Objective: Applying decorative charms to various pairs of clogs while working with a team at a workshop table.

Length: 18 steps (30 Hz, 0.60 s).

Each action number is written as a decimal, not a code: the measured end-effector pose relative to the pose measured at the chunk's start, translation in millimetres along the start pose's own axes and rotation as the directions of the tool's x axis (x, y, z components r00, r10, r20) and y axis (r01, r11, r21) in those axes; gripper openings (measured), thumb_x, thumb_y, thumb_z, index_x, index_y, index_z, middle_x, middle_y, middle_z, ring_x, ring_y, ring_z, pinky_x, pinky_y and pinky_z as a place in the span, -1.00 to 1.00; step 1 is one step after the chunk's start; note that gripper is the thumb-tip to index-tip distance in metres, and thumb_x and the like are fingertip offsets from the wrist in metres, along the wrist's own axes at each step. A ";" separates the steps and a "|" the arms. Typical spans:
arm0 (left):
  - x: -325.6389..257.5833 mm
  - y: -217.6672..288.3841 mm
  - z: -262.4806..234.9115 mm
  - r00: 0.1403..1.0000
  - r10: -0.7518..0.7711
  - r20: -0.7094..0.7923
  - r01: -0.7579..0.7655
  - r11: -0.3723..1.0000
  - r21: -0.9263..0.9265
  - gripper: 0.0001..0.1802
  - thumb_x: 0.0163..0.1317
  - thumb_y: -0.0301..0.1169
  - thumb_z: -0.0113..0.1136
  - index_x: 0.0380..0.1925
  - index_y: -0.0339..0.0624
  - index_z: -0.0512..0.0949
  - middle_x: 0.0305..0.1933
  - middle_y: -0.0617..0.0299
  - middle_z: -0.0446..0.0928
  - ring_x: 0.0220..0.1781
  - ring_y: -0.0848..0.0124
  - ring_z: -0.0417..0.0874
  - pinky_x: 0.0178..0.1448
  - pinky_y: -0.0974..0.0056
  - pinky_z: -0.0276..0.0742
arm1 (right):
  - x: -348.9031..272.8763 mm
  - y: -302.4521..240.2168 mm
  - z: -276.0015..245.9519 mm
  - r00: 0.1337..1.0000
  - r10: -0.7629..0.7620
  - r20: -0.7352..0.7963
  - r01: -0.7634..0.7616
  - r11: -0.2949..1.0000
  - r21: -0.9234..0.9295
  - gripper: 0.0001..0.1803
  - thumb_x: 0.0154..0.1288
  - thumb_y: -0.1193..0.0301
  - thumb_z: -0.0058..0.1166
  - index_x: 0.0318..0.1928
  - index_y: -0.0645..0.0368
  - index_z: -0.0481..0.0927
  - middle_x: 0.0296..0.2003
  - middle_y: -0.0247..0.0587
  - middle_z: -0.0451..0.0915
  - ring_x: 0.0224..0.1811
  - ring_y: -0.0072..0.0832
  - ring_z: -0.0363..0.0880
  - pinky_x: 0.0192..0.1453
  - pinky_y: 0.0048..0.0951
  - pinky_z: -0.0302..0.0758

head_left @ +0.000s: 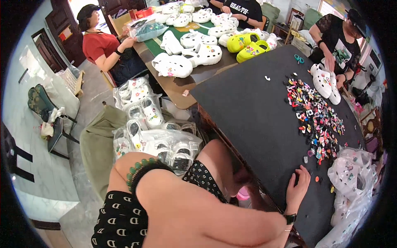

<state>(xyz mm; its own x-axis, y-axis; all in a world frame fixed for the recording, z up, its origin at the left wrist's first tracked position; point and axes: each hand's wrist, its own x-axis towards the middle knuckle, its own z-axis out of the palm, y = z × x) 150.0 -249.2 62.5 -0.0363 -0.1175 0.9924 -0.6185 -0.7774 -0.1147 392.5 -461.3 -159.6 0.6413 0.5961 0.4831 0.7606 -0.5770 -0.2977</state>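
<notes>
My right hand [298, 185] lies flat on the black table top [248, 107], fingers apart and holding nothing, with a dark watch at its wrist. A few loose shoe charms lie just past its fingertips, and a long scatter of colourful shoe charms [316, 120] stretches away beyond them. My left hand [121, 165] hangs low at my left side above clear bags of white clogs [165, 144]. It wears a green bead bracelet [138, 171]. Only the back of this hand shows; its fingers are hidden.
A pile of clear plastic bags [351, 177] sits right of my right hand. A person at the far right handles white clogs [324, 82]. White and yellow-green clogs [244, 43] cover the far table, where two more people sit. More bagged clogs [138, 101] lie on the floor.
</notes>
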 end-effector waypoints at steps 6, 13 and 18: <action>-5.7 8.2 -34.8 0.976 -0.103 0.193 0.102 0.995 0.011 -0.88 0.01 -0.29 0.45 -0.51 -0.05 0.71 -0.49 0.29 0.65 -0.49 0.34 0.61 -0.26 0.30 0.59 | -6.1 1.8 -1.0 1.000 0.024 0.002 -0.024 1.000 0.004 -0.84 0.30 0.56 0.05 -0.11 0.28 0.51 0.10 0.00 0.53 0.18 -0.04 0.45 0.30 -0.10 0.35; -42.0 -60.4 -132.6 0.802 -0.597 0.005 0.411 0.557 0.722 -0.83 0.31 -0.63 0.00 -0.21 -0.36 0.59 -0.32 0.08 0.62 -0.21 0.36 0.63 -0.01 0.26 0.51 | -9.1 3.1 -9.3 1.000 0.017 0.006 -0.017 0.999 -0.041 -0.78 0.28 0.59 0.07 -0.05 0.28 0.49 0.13 0.03 0.50 0.20 0.00 0.43 0.31 -0.07 0.34; -129.0 -107.7 -256.1 0.652 -0.735 -0.186 0.407 0.132 0.904 -0.79 0.15 -0.55 0.17 -0.19 -0.29 0.63 -0.28 0.02 0.66 -0.26 0.22 0.70 -0.14 0.24 0.57 | -3.9 1.3 -9.4 0.999 0.028 0.031 -0.027 0.999 -0.020 -0.81 0.33 0.56 0.02 -0.05 0.26 0.49 0.16 0.02 0.49 0.23 -0.02 0.41 0.33 -0.08 0.33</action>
<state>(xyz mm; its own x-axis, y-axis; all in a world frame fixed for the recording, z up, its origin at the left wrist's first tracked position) 20.3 8.0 -41.8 0.2845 0.6096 0.7399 0.6128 -0.7092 0.3486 390.1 -469.6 -154.2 0.6649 0.5972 0.4486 0.7409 -0.6037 -0.2943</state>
